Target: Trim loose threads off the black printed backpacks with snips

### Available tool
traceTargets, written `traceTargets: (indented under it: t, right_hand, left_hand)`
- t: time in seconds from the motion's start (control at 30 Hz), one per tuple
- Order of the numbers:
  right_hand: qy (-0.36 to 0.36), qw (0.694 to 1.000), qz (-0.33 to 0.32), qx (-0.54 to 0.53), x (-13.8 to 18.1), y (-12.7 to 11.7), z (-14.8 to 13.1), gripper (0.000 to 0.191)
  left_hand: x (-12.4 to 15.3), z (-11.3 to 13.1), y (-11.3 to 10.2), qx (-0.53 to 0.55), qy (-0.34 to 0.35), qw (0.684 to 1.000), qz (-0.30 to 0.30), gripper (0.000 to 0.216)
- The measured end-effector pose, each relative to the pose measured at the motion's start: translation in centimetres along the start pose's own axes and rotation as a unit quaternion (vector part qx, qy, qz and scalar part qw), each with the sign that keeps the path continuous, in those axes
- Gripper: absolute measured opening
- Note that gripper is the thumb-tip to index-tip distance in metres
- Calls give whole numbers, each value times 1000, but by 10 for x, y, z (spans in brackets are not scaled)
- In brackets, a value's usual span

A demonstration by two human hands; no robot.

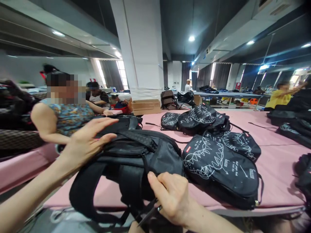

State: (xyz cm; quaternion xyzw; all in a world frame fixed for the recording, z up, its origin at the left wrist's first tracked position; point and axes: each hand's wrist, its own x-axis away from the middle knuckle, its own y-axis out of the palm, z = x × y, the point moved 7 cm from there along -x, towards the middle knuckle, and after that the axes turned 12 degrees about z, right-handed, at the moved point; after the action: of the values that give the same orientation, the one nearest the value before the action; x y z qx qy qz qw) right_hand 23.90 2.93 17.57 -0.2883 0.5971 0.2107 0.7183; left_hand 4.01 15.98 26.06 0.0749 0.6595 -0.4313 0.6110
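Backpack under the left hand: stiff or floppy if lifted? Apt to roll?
The black backpack probably flexes, since its fabric looks soft and creased. Its wide shoulder strap will likely swing, as it loops loosely past the edge of the pink table. Rolling seems unlikely, given its broad, uneven shape.

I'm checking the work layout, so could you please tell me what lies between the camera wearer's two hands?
In the head view, a black backpack lies between the left hand and the right hand.
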Motion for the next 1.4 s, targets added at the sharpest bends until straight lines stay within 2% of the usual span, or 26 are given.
traceTargets:
  t: [0.03,0.07,0.13,0.2,0.3,0.43,0.5,0.63,0.7,0.77,0.87,0.93,1.07,1.17,1.27,1.4]
  right_hand:
    - [2,1000,1,2,1,0,1,29]
    - [4,1000,1,4,2,1,1,29]
    - [4,1000,-1,5,3,2,1,30]
    - [10,1000,-13,-2,4,3,2,31]
    - [47,995,-45,-79,5,3,10,30]
    - [202,963,23,-176,4,-6,52,27]
    - [263,946,23,-186,3,-1,69,22]
    - [295,929,-43,-218,-6,20,77,11]
    - [301,925,-56,-225,-12,26,81,11]
    - [344,912,-35,-219,-14,27,96,14]
    - [466,859,59,-203,-6,20,132,17]
    - [503,832,80,-221,-3,21,144,20]
    - [468,830,12,-303,-16,38,128,22]
    - [417,847,-43,-328,-33,52,106,21]
    - [386,857,-77,-332,-45,57,89,21]
    - [325,847,-123,-402,-58,54,68,22]
  left_hand:
    - [5,16,-11,-14,40,998,41,36]
    - [13,34,-18,-22,89,994,56,29]
    - [33,67,-16,-40,189,981,30,22]
    - [52,87,-5,-69,245,967,-14,29]
    - [64,91,7,-101,233,967,3,35]
    - [70,86,13,-62,189,980,5,30]
    - [72,86,13,-47,165,985,4,28]
    - [75,91,13,-36,144,989,9,29]
    - [77,93,14,-31,142,989,12,30]
    - [80,94,15,-29,146,989,13,31]
    - [86,91,16,-38,146,988,15,31]
    - [89,88,16,-48,136,989,20,32]
    - [92,85,16,-83,133,987,28,44]
    - [84,84,19,-110,146,983,-5,52]
    - [68,79,24,-118,136,980,-82,55]
    - [50,79,35,-80,91,964,-236,43]
